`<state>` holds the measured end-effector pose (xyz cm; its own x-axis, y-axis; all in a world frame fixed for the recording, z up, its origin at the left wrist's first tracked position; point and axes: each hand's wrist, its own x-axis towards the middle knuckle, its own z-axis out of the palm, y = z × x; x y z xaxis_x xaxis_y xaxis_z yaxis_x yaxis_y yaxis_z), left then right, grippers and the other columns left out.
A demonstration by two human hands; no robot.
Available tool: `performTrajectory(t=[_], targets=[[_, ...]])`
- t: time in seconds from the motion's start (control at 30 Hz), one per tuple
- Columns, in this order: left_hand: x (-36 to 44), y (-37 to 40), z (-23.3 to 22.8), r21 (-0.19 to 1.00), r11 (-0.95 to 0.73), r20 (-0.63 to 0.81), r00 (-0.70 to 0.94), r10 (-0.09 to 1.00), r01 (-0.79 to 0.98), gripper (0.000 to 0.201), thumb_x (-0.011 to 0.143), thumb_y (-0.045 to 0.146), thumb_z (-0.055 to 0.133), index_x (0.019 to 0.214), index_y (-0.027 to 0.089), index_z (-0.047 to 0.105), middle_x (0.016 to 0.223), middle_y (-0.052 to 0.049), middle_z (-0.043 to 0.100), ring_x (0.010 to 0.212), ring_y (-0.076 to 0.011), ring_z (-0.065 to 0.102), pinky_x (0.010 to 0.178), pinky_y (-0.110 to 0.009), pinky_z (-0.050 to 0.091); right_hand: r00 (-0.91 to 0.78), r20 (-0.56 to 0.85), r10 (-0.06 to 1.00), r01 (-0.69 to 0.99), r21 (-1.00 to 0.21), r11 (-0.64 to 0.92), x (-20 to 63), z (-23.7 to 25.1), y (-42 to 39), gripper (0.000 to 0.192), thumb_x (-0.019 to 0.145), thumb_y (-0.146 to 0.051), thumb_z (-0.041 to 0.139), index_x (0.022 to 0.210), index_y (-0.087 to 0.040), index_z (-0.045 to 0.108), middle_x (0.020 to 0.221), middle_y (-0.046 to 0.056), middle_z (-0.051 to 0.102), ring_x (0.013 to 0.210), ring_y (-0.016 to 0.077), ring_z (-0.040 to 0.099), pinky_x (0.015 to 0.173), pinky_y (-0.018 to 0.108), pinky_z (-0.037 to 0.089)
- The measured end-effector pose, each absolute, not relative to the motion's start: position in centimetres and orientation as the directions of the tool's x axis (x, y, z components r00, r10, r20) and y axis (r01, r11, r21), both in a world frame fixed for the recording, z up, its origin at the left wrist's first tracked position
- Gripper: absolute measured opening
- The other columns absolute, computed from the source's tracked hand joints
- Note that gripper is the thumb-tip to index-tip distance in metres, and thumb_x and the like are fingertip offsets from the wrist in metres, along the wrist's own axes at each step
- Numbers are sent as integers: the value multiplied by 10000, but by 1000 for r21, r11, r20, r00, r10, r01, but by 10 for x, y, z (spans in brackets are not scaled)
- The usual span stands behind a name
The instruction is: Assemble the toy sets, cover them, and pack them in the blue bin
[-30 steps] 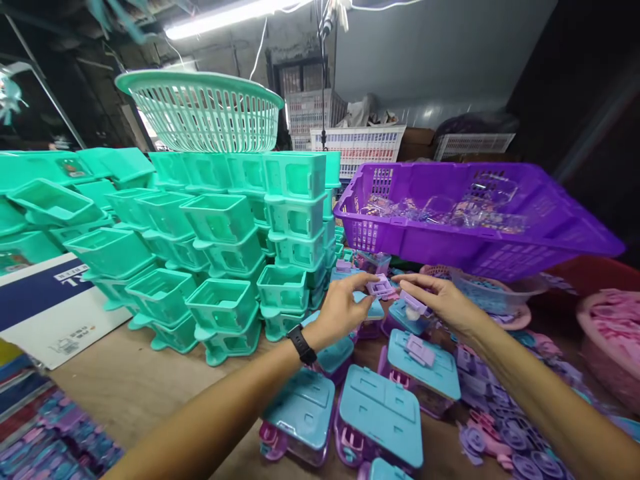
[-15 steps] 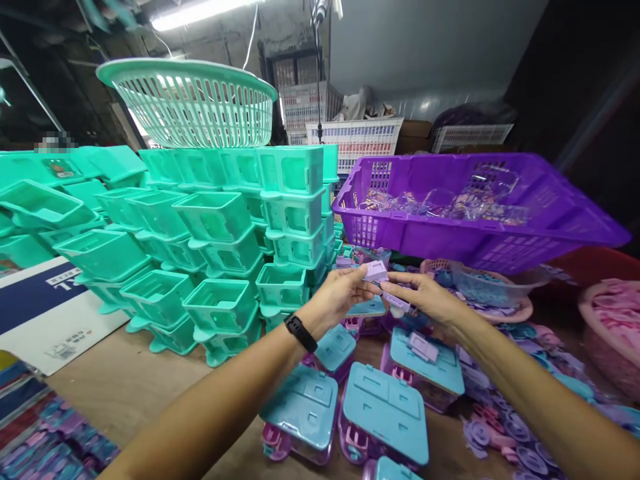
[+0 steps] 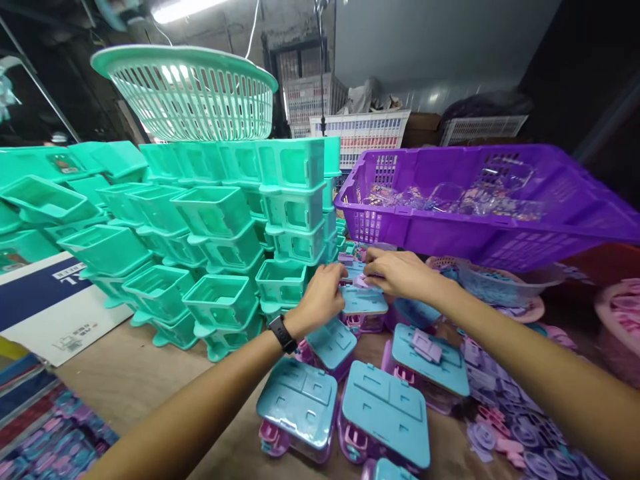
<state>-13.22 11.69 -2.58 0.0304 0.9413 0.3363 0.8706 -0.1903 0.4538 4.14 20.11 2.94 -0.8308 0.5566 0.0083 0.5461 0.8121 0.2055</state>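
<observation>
My left hand [image 3: 324, 293], with a dark band on the wrist, is closed, its fingertips curled down at the left edge of a blue-lidded box [image 3: 367, 301]. What those fingers grip, if anything, is hidden. From the other side my right hand [image 3: 400, 272] reaches over the same lid. Its bent fingers pinch a small lilac plastic piece [image 3: 363, 281] at the lid's surface. Nearer to me stand several boxes with blue lids and clear purple sides, such as a large box [image 3: 387, 413]. Another lilac piece [image 3: 426, 346] lies on the lid of a box at right.
Stacked green plastic bins [image 3: 215, 220] rise at left, with a green basket [image 3: 185, 93] on top. A purple crate [image 3: 450, 230] of clear-wrapped items stands behind my right hand. Loose lilac and pink parts [image 3: 525, 427] lie at right, beside a pink basket [image 3: 620, 333].
Both hands have come down and apart from where they held lilac pieces together in the air. They are now at the blue lid behind the front boxes. The view has shifted slightly.
</observation>
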Motion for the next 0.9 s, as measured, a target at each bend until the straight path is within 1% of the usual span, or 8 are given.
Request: performTrajectory(t=[0.17,0.3,0.4,0.5,0.6,0.67,0.77,0.9], targets=[[-132,108,-40,303,-207,286,119,951,930,439,756,-41,461,1128,129,621,1180,-147,643,1119,-300,563,1028,-454,472,-850,-83,519,489,238,839,6,29,205,262,948,-231,563,1015,-222,816,1125,117,748,945,240,712,618,282,413],[-133,109,-43,239,-237,248,176,953,942,430,762,-26,470,1125,143,627,1213,-133,635,1134,-286,550,1019,-433,480,-861,-171,479,434,246,867,-6,36,211,248,894,-195,607,978,-258,832,1103,91,776,939,234,720,637,271,435],[-134,108,-43,214,-235,236,183,954,948,425,784,-11,471,1141,150,637,1251,-127,627,1149,-290,543,1006,-440,482,-861,-218,460,408,244,880,-16,41,217,223,840,-183,646,928,-256,838,1089,86,787,931,228,723,627,258,434],[-134,105,-41,180,-236,213,197,957,955,448,810,2,466,1195,153,638,1301,-119,613,1162,-289,544,952,-431,491,-853,-265,449,395,233,888,-25,42,224,217,765,-144,684,883,-239,840,961,75,800,846,216,720,604,254,415],[-134,102,-39,141,-237,192,208,959,961,456,826,5,455,1222,133,640,1315,-134,606,1168,-300,545,922,-457,481,-854,-300,426,378,204,903,-29,40,233,174,772,-150,700,853,-211,841,858,66,796,767,197,692,608,264,405],[-135,103,-39,137,-233,195,204,959,963,492,819,2,462,1260,134,635,1320,-135,607,1177,-310,542,920,-473,469,-860,-318,399,361,173,916,-27,38,239,150,819,-197,698,860,-199,843,873,62,800,757,178,671,633,261,413],[-137,107,-40,139,-237,206,206,957,961,533,815,0,476,1296,164,636,1316,-119,616,1184,-301,542,910,-456,463,-865,-346,364,336,139,931,-25,37,244,173,868,-239,678,878,-187,843,900,53,805,751,153,651,666,246,422],[-136,107,-43,116,-255,209,227,951,960,451,831,11,478,1215,154,666,1275,-125,634,1164,-310,539,906,-474,447,-866,-351,356,324,147,934,-26,37,244,140,820,-209,716,879,-192,842,905,52,805,781,169,657,660,257,410]])
